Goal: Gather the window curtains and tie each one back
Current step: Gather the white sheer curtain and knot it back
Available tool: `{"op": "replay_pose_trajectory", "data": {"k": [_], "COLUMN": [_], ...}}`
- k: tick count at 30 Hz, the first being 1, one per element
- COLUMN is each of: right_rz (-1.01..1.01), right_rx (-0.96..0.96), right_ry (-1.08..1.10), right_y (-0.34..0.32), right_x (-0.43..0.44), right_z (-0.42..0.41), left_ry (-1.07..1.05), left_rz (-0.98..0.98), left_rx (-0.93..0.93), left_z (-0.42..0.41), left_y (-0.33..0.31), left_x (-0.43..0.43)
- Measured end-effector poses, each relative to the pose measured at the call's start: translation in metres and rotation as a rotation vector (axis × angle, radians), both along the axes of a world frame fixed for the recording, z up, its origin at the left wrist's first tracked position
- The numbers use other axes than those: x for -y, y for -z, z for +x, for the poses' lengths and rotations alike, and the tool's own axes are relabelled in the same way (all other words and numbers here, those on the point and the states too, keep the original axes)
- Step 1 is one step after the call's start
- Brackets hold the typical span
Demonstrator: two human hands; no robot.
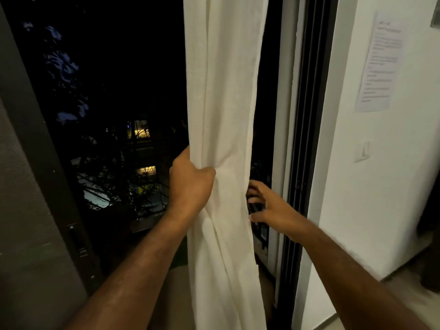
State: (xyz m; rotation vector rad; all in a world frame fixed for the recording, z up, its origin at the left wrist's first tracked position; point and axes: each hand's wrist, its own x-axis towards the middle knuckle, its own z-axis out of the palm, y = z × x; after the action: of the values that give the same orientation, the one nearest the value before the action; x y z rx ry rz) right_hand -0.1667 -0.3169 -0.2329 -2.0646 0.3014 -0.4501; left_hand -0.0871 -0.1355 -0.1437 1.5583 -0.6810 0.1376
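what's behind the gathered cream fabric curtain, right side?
The right hand reaches with spread fingers behind the cream fabric curtain's right edge, into a dark gap before the dark window frame. Any tie-back there is hidden. The left hand bunches the front.

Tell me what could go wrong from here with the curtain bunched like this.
1. Only the left hand grips the curtain; if it loosens, the gathered folds may spread again.
2. The right hand is open behind the curtain's edge near the dark window frame; no tie-back is visible, so it may fumble blind.
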Motion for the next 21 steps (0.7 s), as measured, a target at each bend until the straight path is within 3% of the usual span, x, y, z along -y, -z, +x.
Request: {"op": "replay_pose_trajectory", "data": {"k": [5, 10, 12, 16, 21], "right_rz": [-0.282, -0.489, -0.395, 0.071, 0.102], "right_rx": [-0.017, -0.117, -0.176, -0.199, -0.188], "right_ry": [0.133, 0.034, -0.055, -0.304, -0.369], "right_y": [0.019, 0.009, 0.000, 0.002, 0.015], "right_x": [0.015, 0.041, 0.042, 0.022, 0.009], "right_z": [0.020, 0.032, 0.029, 0.024, 0.033], "left_ry": [0.044, 0.090, 0.095, 0.094, 0.107], "left_rz": [0.070, 0.083, 0.093, 0.100, 0.103], "left_rx": [-0.143, -0.306, -0.337, -0.391, -0.418], "left_z": [-0.004, -0.002, 0.000, 0.004, 0.008], "left_y": [0.013, 0.005, 0.002, 0.001, -0.001], "left_x": [-0.005, -0.016, -0.020, -0.023, -0.024]}}
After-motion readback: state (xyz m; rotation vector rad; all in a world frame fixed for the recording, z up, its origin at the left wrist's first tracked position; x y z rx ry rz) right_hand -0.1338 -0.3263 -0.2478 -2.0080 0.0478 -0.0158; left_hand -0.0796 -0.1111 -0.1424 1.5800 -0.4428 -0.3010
